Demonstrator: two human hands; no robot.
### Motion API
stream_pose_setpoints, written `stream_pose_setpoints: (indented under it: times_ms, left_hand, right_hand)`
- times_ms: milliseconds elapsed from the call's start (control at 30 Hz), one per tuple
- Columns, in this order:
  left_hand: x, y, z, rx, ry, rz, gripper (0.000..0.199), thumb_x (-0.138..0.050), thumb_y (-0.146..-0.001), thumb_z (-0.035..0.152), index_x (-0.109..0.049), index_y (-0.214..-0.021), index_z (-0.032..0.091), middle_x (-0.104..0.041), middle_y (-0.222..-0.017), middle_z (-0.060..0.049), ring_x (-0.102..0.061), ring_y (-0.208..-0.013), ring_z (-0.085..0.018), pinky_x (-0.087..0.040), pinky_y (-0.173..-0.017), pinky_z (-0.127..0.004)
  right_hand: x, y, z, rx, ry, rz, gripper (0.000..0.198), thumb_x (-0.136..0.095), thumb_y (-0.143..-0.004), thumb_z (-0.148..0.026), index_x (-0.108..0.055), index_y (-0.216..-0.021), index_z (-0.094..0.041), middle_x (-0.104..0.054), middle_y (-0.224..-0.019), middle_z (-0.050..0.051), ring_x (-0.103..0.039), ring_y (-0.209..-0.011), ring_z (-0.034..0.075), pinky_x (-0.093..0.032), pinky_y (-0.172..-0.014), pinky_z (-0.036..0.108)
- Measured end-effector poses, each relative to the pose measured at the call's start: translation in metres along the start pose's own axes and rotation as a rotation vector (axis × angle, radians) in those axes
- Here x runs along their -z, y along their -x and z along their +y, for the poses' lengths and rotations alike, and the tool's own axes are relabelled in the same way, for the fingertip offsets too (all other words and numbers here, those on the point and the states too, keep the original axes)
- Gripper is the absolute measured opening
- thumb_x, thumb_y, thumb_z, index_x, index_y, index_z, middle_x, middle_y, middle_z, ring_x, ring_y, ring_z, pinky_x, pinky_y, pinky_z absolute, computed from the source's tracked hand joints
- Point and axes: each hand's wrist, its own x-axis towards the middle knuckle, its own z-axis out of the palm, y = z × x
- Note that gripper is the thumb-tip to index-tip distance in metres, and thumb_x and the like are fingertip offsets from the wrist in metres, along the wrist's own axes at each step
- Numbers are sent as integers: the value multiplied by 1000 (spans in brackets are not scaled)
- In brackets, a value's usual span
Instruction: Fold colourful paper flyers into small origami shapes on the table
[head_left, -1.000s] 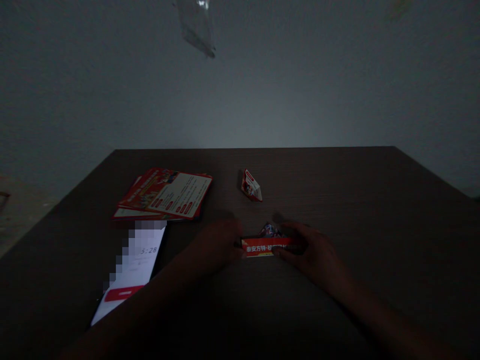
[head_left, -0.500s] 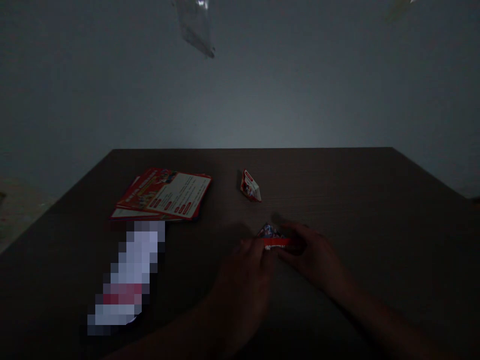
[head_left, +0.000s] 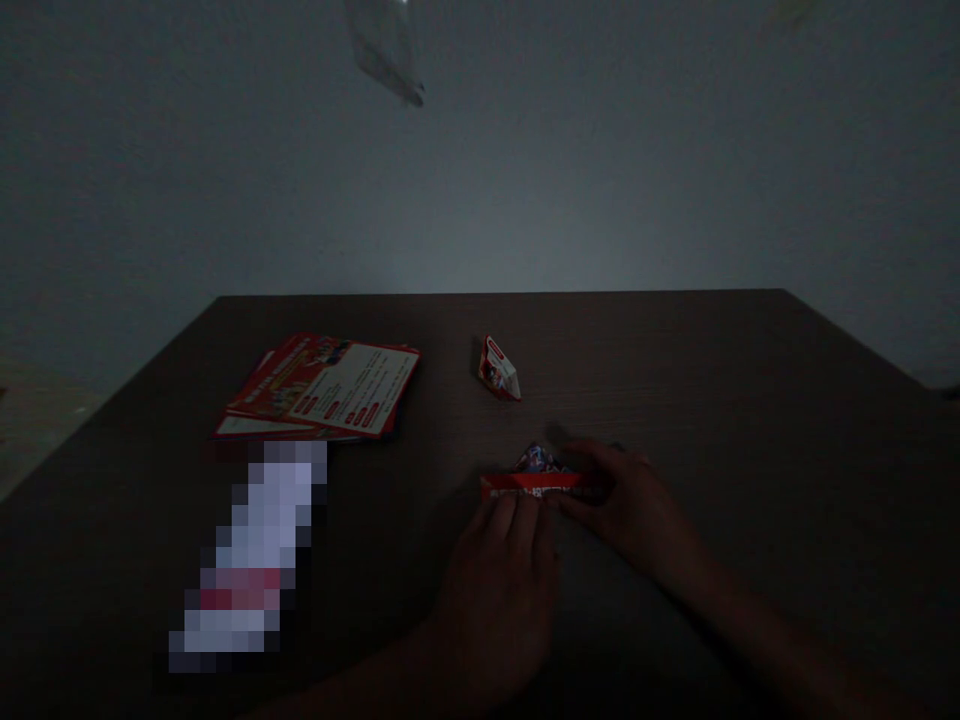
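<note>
A partly folded sheet of printed paper (head_left: 536, 482) lies on the dark table in front of me, with a red strip of white lettering along its near side and a patterned peak behind. My left hand (head_left: 506, 570) has its fingers bent together on the near edge of that strip, their tips partly hidden. At the right end, my right hand (head_left: 630, 495) pinches the paper between thumb and fingers. Beyond both hands stands a small folded paper piece (head_left: 501, 370), red and white with print.
A stack of red and white printed leaflets (head_left: 322, 385) lies at the left of the table (head_left: 675, 360). Nearer me is a pale, pixelated long object (head_left: 251, 560). A clear plastic bag (head_left: 386, 50) hangs against the wall at the back.
My left hand has shifted a little right and nearer me, uncovering the left end of the red strip. My right hand keeps its pinch in nearly the same place.
</note>
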Motion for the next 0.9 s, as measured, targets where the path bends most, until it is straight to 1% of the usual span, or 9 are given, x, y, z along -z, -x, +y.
stream_pose_setpoints:
  times_ms: [133, 233, 367, 467, 667, 800, 900]
  left_hand:
    - [3, -1, 0, -5, -17, -18, 35, -44, -89, 25, -59, -114, 6, -58, -104, -13, -51, -96, -27, -46, -84, -42]
    - [4, -1, 0, -2, 0, -27, 32, -43, -89, 25, -60, -110, 8, -58, -103, -12, -51, -95, -27, -47, -81, -41]
    - [5, -1, -1, 7, 10, -27, 30, -45, -89, 27, -62, -106, 9, -58, -103, -12, -51, -94, -26, -47, -79, -40]
    - [6, -1, -1, -15, -9, -26, 29, -44, -89, 27, -63, -103, 10, -58, -102, -12, -51, -93, -26, -47, -78, -39]
    - [7, -1, -3, 4, 32, -12, 28, -44, -90, 28, -62, -102, 11, -57, -105, -12, -50, -95, -26, -46, -78, -39]
    - [10, -1, -4, 1, 50, -21, 27, -45, -90, 28, -62, -102, 11, -57, -107, -12, -50, -96, -26, -46, -78, -39]
    - [10, -2, -4, 8, 64, -12, 26, -46, -89, 27, -61, -103, 11, -57, -107, -11, -50, -96, -26, -46, -79, -40]
  right_hand:
    - [4, -1, 4, -21, 15, -19, 51, -75, -67, -34, -61, -113, -19, -71, -87, 4, -64, -77, 22, -47, -77, 40]
    - [9, -2, 9, -60, 27, -43, 52, -73, -67, -33, -60, -115, -20, -71, -92, 5, -64, -80, 24, -49, -74, 38]
    - [16, -3, 17, -117, 13, -99, 52, -70, -69, -36, -59, -117, -21, -71, -86, 4, -66, -78, 24, -50, -66, 35]
    - [21, -3, 22, -135, 1, -119, 50, -68, -70, -37, -59, -116, -21, -71, -81, 3, -67, -76, 23, -49, -62, 32]
    - [34, -3, 27, -186, -1, -179, 42, -66, -70, -32, -62, -111, -21, -70, -77, 2, -66, -69, 20, -48, -59, 29]
    - [41, -4, 33, -212, 13, -197, 44, -69, -68, -29, -63, -111, -21, -70, -76, 2, -66, -66, 19, -48, -58, 28]
    - [44, -4, 38, -203, 1, -217, 45, -70, -67, -27, -63, -110, -20, -71, -76, 2, -66, -65, 19, -48, -57, 28]
